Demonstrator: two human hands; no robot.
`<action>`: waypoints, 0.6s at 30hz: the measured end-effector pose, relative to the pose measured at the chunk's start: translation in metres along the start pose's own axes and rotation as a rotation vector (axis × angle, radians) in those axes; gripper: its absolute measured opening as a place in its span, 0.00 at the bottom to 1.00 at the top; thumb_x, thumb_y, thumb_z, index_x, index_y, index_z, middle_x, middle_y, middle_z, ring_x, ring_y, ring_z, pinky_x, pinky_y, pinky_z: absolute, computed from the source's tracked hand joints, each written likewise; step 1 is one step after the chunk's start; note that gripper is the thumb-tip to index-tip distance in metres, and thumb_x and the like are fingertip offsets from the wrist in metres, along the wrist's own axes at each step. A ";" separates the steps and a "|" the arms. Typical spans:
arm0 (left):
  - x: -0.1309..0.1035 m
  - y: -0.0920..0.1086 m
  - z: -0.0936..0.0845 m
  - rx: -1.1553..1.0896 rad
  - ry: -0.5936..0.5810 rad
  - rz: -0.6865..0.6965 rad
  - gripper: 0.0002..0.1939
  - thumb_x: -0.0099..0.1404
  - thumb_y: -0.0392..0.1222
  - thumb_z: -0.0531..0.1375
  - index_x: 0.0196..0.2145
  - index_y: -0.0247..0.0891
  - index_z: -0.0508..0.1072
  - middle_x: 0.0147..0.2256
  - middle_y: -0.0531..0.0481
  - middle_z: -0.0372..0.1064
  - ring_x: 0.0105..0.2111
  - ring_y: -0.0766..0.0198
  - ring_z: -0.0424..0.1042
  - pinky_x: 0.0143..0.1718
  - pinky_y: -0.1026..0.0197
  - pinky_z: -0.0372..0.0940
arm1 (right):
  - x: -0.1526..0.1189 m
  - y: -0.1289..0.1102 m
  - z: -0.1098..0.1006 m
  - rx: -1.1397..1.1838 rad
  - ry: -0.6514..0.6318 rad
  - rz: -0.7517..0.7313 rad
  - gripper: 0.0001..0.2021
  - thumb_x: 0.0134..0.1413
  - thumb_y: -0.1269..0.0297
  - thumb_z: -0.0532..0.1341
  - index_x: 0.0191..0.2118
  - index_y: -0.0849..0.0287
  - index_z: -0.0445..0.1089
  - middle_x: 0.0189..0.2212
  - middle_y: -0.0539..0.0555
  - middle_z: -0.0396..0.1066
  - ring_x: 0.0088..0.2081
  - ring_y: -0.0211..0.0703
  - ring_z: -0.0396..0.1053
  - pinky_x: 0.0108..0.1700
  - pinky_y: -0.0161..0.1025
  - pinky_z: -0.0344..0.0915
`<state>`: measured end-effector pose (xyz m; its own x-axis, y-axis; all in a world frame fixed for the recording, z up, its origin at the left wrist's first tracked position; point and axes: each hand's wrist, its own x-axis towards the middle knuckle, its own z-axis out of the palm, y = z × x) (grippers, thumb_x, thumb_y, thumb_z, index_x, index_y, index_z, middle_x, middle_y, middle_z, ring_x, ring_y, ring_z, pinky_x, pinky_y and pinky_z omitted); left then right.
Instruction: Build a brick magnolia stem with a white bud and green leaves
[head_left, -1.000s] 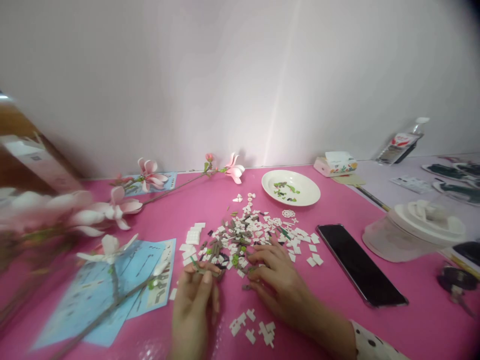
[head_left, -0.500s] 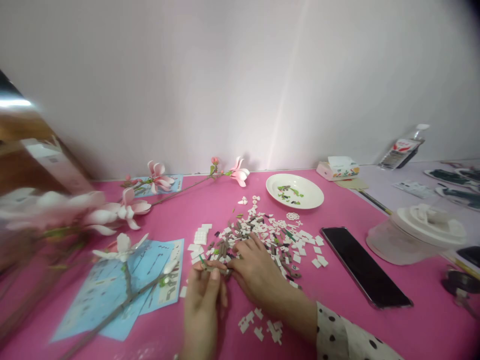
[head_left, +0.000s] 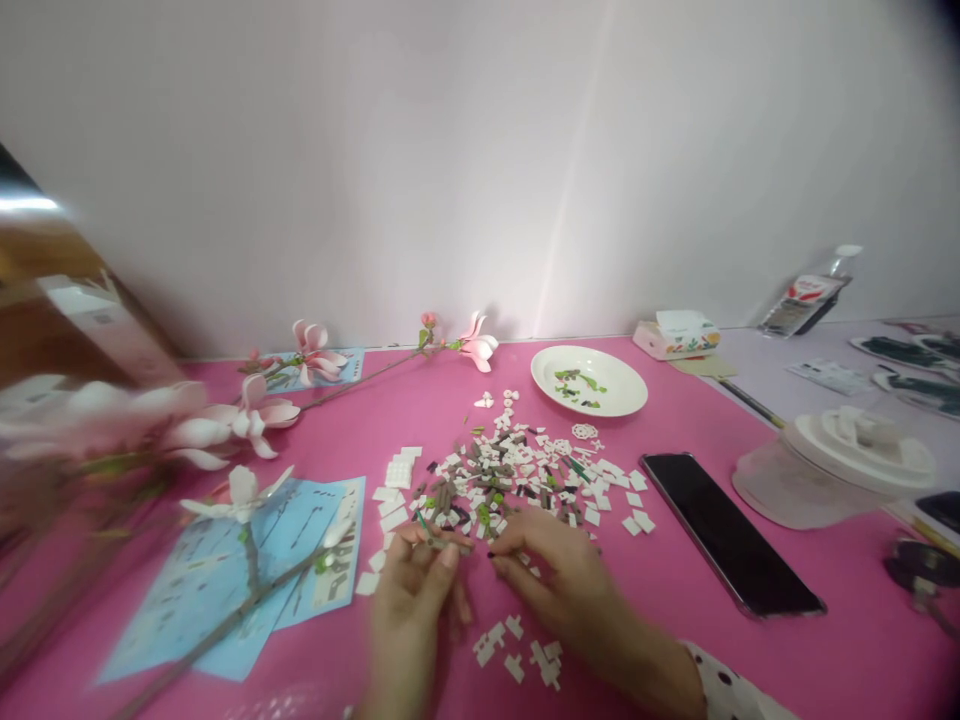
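In front of the pile of small building bricks [head_left: 517, 465], my left hand [head_left: 420, 590] is closed on a thin brown-grey brick piece [head_left: 442, 543] with a dark green bit sticking up from it. My right hand [head_left: 551, 570] pinches a tiny dark piece [head_left: 491, 555] between thumb and forefinger, a short gap from the left hand's piece. White, grey, black and green bricks make up the pile. Several white plates [head_left: 394, 505] lie left of it, and a few more white pieces [head_left: 514, 668] lie near the table's front between my wrists.
Brick magnolia branches [head_left: 255, 590] lie at left over blue instruction sheets [head_left: 311, 530]. A white plate [head_left: 626, 405] holding green bits stands at the back. On the right are a black phone [head_left: 731, 530], a lidded tub [head_left: 787, 490], a tissue box [head_left: 679, 335] and a bottle [head_left: 810, 295].
My right hand has drawn back from the pile toward my left hand, with a tiny dark piece in its fingertips. The left hand stays nearly in place.
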<state>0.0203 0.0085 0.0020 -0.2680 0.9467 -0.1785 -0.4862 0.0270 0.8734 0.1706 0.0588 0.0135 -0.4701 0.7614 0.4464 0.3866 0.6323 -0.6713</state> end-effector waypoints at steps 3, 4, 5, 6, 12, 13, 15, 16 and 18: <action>0.000 0.000 0.001 0.002 -0.034 -0.030 0.15 0.57 0.41 0.67 0.34 0.38 0.64 0.25 0.58 0.71 0.12 0.76 0.63 0.13 0.74 0.57 | -0.004 -0.001 -0.001 0.151 0.037 0.075 0.06 0.54 0.75 0.60 0.33 0.57 0.71 0.28 0.50 0.73 0.31 0.40 0.70 0.35 0.36 0.66; 0.000 0.000 0.002 0.007 -0.039 -0.036 0.15 0.57 0.41 0.67 0.34 0.38 0.64 0.24 0.58 0.71 0.12 0.75 0.63 0.12 0.74 0.56 | -0.004 -0.001 -0.002 0.188 0.052 0.084 0.06 0.53 0.75 0.61 0.33 0.57 0.72 0.29 0.50 0.73 0.31 0.40 0.71 0.35 0.35 0.67; 0.000 0.000 0.002 0.011 -0.044 -0.040 0.14 0.57 0.40 0.67 0.34 0.37 0.64 0.23 0.59 0.70 0.12 0.75 0.63 0.12 0.74 0.56 | -0.004 -0.001 -0.002 0.214 0.064 0.089 0.06 0.53 0.76 0.61 0.33 0.57 0.72 0.29 0.50 0.74 0.32 0.40 0.72 0.35 0.35 0.67; 0.000 0.000 0.003 0.013 -0.048 -0.043 0.14 0.57 0.40 0.67 0.34 0.37 0.65 0.21 0.59 0.69 0.12 0.75 0.63 0.12 0.75 0.56 | -0.004 0.000 -0.002 0.231 0.071 0.093 0.07 0.53 0.76 0.61 0.33 0.57 0.73 0.29 0.50 0.74 0.32 0.39 0.72 0.35 0.35 0.67; 0.000 0.001 0.004 -0.037 -0.045 -0.092 0.16 0.53 0.38 0.70 0.34 0.38 0.65 0.29 0.55 0.75 0.12 0.77 0.64 0.13 0.74 0.59 | -0.008 0.000 -0.003 0.239 0.066 0.125 0.05 0.54 0.74 0.62 0.32 0.57 0.72 0.29 0.50 0.72 0.32 0.40 0.69 0.36 0.36 0.65; 0.000 0.001 0.004 -0.046 -0.050 -0.104 0.16 0.53 0.38 0.70 0.34 0.37 0.66 0.31 0.54 0.75 0.12 0.77 0.64 0.13 0.74 0.59 | -0.009 -0.001 -0.003 0.236 0.067 0.123 0.04 0.54 0.74 0.62 0.32 0.57 0.71 0.29 0.50 0.71 0.32 0.40 0.69 0.36 0.37 0.65; -0.001 -0.001 0.003 -0.054 -0.063 -0.113 0.17 0.52 0.39 0.70 0.35 0.37 0.67 0.30 0.55 0.75 0.11 0.78 0.63 0.12 0.74 0.58 | -0.010 -0.002 -0.003 0.227 0.073 0.113 0.04 0.54 0.73 0.62 0.31 0.58 0.71 0.29 0.50 0.70 0.33 0.41 0.67 0.36 0.38 0.64; -0.001 -0.002 0.002 -0.054 -0.068 -0.115 0.17 0.52 0.40 0.70 0.35 0.37 0.67 0.29 0.56 0.74 0.11 0.78 0.63 0.12 0.74 0.58 | -0.010 -0.002 -0.003 0.222 0.071 0.111 0.04 0.54 0.73 0.62 0.31 0.58 0.70 0.29 0.50 0.69 0.33 0.41 0.67 0.37 0.38 0.63; -0.001 -0.004 0.001 -0.051 -0.075 -0.117 0.17 0.52 0.41 0.71 0.34 0.38 0.67 0.27 0.57 0.73 0.11 0.77 0.63 0.12 0.74 0.58 | -0.011 -0.002 -0.002 0.210 0.070 0.107 0.03 0.54 0.72 0.62 0.31 0.58 0.70 0.29 0.50 0.68 0.34 0.42 0.66 0.37 0.38 0.62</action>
<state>0.0228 0.0080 -0.0008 -0.1452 0.9594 -0.2418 -0.5524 0.1241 0.8243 0.1768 0.0495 0.0113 -0.3765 0.8351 0.4010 0.2540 0.5093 -0.8222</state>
